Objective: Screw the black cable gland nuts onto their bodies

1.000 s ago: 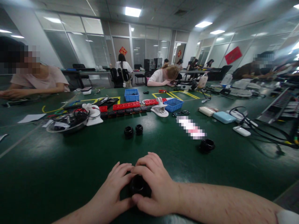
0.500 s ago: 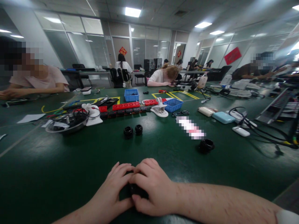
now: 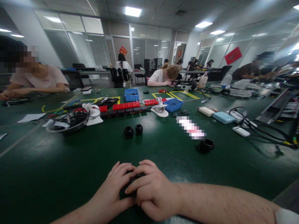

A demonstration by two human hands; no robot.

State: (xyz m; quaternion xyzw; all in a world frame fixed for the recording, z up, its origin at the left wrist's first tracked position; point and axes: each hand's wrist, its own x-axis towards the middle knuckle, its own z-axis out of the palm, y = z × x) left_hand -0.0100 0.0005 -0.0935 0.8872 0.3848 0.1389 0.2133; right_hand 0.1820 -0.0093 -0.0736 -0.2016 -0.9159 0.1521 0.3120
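At the front of the table both hands are closed round a dark rounded part [image 3: 137, 176], mostly covered by my fingers; its exact kind is hidden. My left hand [image 3: 114, 186] curves along its left side, fingers over the far edge and thumb at the near side. From the right, my right hand [image 3: 155, 191] grips it, with the index finger stretched across its top. Beyond the hands stand two glossy black ring-shaped parts, a larger one [image 3: 128, 132] and a smaller one [image 3: 139, 129]. Another black ring-shaped part [image 3: 206, 145], with an open top, sits farther right.
Across the green table [image 3: 70, 168] lie a red-and-black strip of sockets [image 3: 126, 105], blue bins [image 3: 131, 95], a white clip stand [image 3: 159, 109] and a bowl of cables [image 3: 67, 124]. A light blue case [image 3: 223, 117] and black cables are at right. Other people sit around.
My right hand has shifted its grip: its index finger now reaches left across the part, and its thumb has drawn out of sight. My left hand stays nearly in place.
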